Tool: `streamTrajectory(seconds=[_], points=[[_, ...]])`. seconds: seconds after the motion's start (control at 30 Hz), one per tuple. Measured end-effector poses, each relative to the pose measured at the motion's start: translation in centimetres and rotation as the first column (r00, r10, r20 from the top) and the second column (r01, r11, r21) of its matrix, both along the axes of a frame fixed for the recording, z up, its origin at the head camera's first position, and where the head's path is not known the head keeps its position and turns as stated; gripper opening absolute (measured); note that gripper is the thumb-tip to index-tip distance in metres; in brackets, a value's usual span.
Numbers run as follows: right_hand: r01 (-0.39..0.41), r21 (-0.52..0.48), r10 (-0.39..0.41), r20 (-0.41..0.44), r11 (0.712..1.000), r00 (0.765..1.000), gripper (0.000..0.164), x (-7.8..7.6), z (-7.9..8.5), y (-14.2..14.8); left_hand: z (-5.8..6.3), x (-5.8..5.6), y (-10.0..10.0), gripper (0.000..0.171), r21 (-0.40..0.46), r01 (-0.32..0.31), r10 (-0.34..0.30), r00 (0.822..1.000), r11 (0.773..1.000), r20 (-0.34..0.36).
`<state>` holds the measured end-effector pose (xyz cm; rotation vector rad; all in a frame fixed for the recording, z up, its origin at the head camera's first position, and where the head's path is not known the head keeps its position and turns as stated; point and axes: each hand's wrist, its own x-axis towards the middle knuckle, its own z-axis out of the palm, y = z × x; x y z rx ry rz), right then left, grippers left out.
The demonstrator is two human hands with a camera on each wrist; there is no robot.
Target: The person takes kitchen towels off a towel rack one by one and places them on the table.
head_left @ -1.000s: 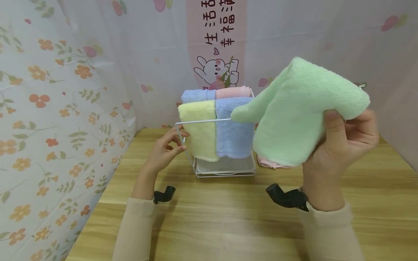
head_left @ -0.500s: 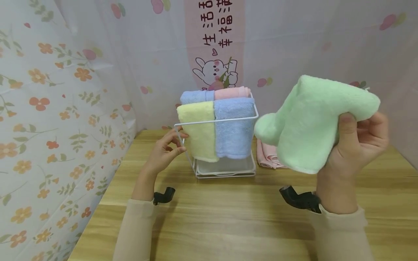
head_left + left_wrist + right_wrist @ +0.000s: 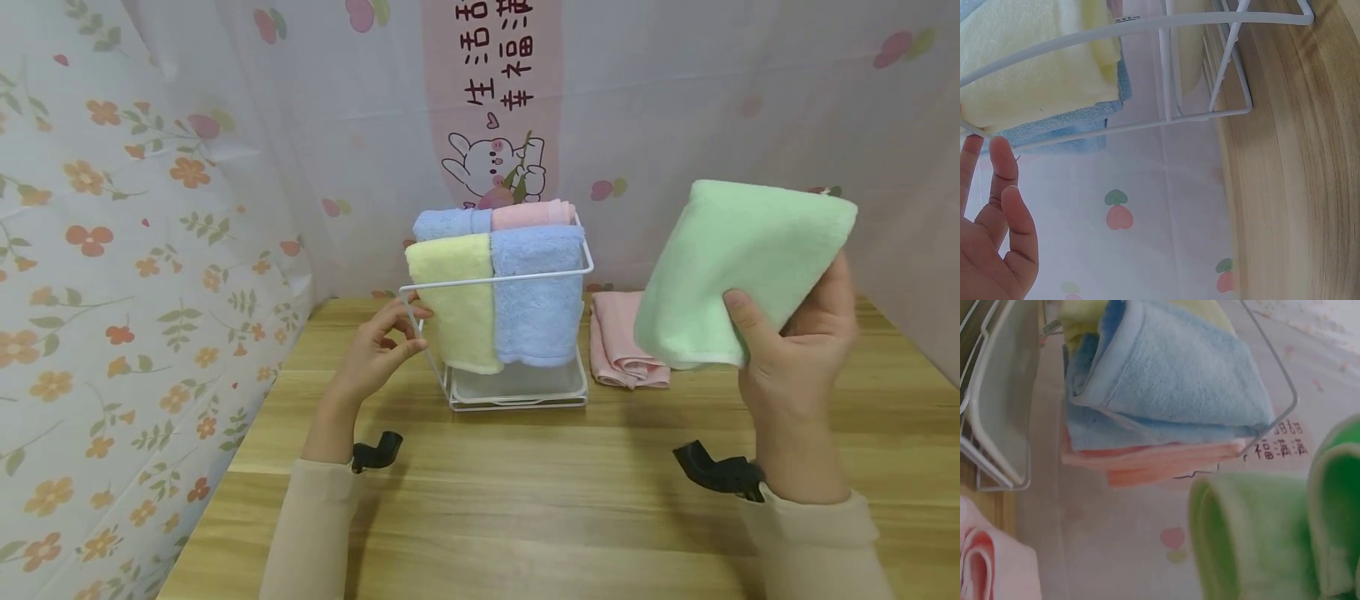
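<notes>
In the head view my right hand (image 3: 802,350) grips a folded light green towel (image 3: 750,258), thumb in front and fingers behind, in the air right of a white wire rack (image 3: 517,404). My left hand (image 3: 375,346) holds the rack's left side wire, and fingertips meet the wire in the left wrist view. Over the rack hang a yellow towel (image 3: 456,325) and a blue towel (image 3: 536,325) in front. Behind them are another blue towel (image 3: 453,222) and a pink towel (image 3: 532,213). The right wrist view shows the green towel's folded layers (image 3: 1266,531); that hand is hidden there.
A folded pink towel (image 3: 622,342) lies on the wooden table (image 3: 510,500) just right of the rack. A pale tray (image 3: 517,382) sits in the rack's base. Patterned curtains (image 3: 360,150) enclose the back and left side.
My right hand has drawn the green towel rightward, away from the rack, and its drooping flap now lies flatter and neater. More of the pink towel on the table shows. My left hand stays put.
</notes>
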<state>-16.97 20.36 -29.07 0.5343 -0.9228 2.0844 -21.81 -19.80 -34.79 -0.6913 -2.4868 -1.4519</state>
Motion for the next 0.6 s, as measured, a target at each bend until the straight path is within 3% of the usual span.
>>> streamTrajectory(seconds=[0.17, 0.37, 0.5, 0.6], points=[[-0.088, 0.088, 0.091, -0.033, 0.992, 0.995, 0.075, -0.6, -0.7, 1.1, -0.1, 0.0, -0.1, 0.026, -0.007, -0.010, 0.010, 1.000, 1.000, -0.007], [-0.094, 0.260, 0.078, 0.071, 0.961, 0.994, 0.077, -1.9, -2.5, 3.7, -0.2, -0.1, -0.1, 0.011, -0.008, -0.003, 0.003, 1.000, 1.000, -0.019], [-0.129, 0.404, 0.047, 0.206, 0.906, 0.977, 0.083, -2.4, -3.7, 5.6, -0.2, -0.1, -0.1, 0.006, -0.002, 0.003, -0.003, 1.000, 1.000, -0.021], [-0.173, 0.504, 0.018, 0.298, 0.846, 0.954, 0.085, -2.8, -4.4, 7.0, -0.2, -0.1, -0.2, 0.008, -0.004, 0.000, 0.000, 1.000, 1.000, -0.020]])
